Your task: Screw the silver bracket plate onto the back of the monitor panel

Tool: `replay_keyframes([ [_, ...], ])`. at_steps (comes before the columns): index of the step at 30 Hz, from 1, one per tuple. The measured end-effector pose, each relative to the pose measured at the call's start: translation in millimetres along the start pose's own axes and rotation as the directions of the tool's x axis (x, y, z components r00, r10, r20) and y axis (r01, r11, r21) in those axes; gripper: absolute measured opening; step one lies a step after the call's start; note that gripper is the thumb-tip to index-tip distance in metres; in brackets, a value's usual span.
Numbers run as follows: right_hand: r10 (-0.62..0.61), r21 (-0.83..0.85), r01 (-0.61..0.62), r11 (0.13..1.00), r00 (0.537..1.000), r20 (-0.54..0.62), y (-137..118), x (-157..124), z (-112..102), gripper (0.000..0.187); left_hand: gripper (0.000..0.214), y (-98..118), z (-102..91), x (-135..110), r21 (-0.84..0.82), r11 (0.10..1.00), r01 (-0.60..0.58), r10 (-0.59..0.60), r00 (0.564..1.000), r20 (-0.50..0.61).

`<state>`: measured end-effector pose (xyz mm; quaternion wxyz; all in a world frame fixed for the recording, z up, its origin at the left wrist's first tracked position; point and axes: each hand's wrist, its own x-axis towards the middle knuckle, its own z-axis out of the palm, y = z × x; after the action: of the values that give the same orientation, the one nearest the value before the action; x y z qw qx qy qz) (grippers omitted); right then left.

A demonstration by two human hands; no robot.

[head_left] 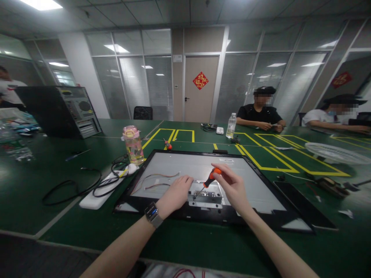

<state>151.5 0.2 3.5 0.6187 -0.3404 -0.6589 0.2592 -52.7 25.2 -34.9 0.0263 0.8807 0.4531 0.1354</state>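
Note:
My right hand (233, 187) is closed around the orange-and-black handle of a screwdriver (209, 178). The shaft slants down and left, its tip at the near left part of a metal bracket (213, 199). This bracket sits at the near middle of a grey, black-framed display panel (169, 162) lying flat on the table. At the bracket's left end my left hand (175, 195) rests with fingers stretched out, back of the hand up; its thumb is hidden. Thin cables (156, 186) lie on the panel left of that hand.
A white power strip (100, 193) with black cords and a pink-lidded bottle (133, 144) stand left of the panel. A dark flat slab (304, 204) lies at right. Farther back are a computer case (58, 112), a water bottle (231, 126) and seated people.

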Motion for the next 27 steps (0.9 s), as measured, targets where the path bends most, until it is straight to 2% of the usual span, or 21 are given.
replay_keyframes([
  [6,0.021,0.062,-0.024,0.998,0.998,0.06,1,0,-1,0.031,0.045,0,1.1,0,0.003,1.0,0.0,0.0,1.0,-0.008],
  [11,-0.013,-0.011,0.012,1.0,0.999,-0.044,2,1,-1,0.023,0.044,0,1.5,1,0.014,1.0,-0.006,0.006,1.0,-0.006],
  [14,-0.025,-0.031,0.025,0.999,1.0,-0.008,2,1,-1,0.027,0.044,4,-1.3,1,0.042,0.999,-0.005,0.005,1.0,-0.005],
  [18,0.017,0.051,-0.02,0.999,0.998,0.06,3,0,0,0.033,0.04,11,-6.2,-1,0.106,0.994,0.01,-0.01,1.0,-0.001],
  [24,-0.036,-0.031,0.035,0.999,0.999,-0.026,4,1,0,0.025,0.037,14,-6.6,-1,0.152,0.988,0.017,-0.018,1.0,0.002],
  [27,-0.032,-0.035,0.033,0.999,0.999,0.015,3,1,-1,0.027,0.037,13,-5.8,-1,0.168,0.986,0.015,-0.016,1.0,0.002],
])
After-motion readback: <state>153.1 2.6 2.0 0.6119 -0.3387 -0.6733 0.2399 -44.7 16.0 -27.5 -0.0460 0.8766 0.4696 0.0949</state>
